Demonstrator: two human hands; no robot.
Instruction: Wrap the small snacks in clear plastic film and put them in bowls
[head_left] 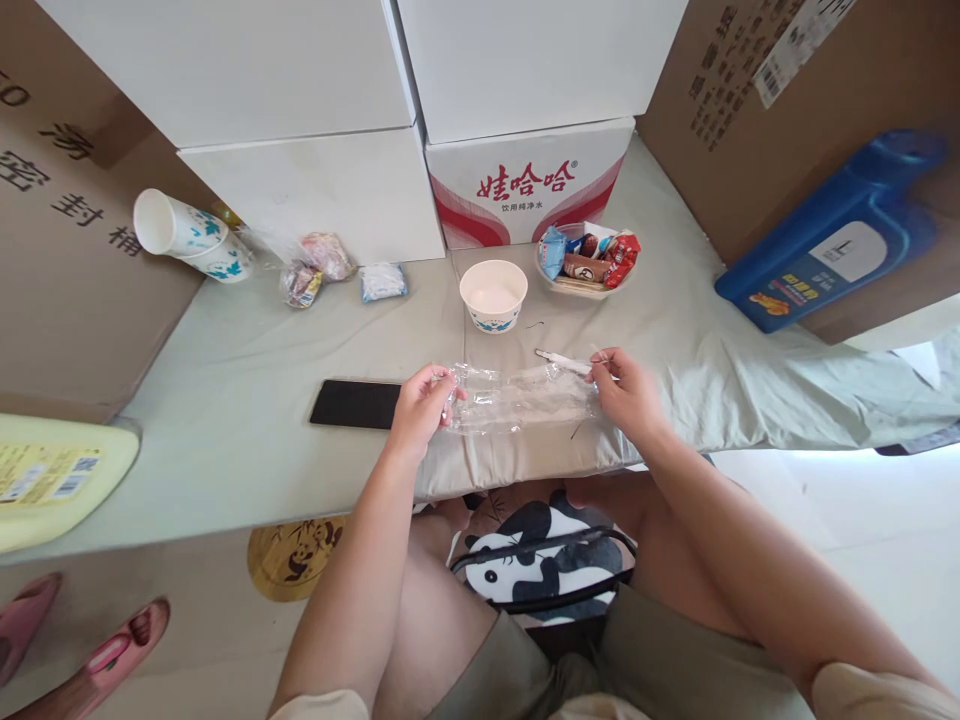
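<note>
A clear, crinkled plastic bag (517, 397) is stretched sideways just above the near part of the cloth-covered table. Its left end is pinched in my left hand (421, 408), whose fingers are closed. At the opposite end, my right hand (628, 398) grips the bag between thumb and fingers. A thin white pen-like tool (561, 361) reaches from behind the bag to my right fingertips; I cannot tell if they hold it. Under my left hand lies a black phone (352, 403), partly covered. Beyond the bag stands a white paper bowl (495, 290) with a blue-green leaf print.
A clear tub (577, 288) of wrapped snacks stands behind right. Paper cups (180, 235), bagged snacks (324, 262) and a small blue-white packet (383, 282) sit back left. A blue bottle (832, 240) and a yellow container (60, 480) flank the table. Boxes (529, 195) wall the back.
</note>
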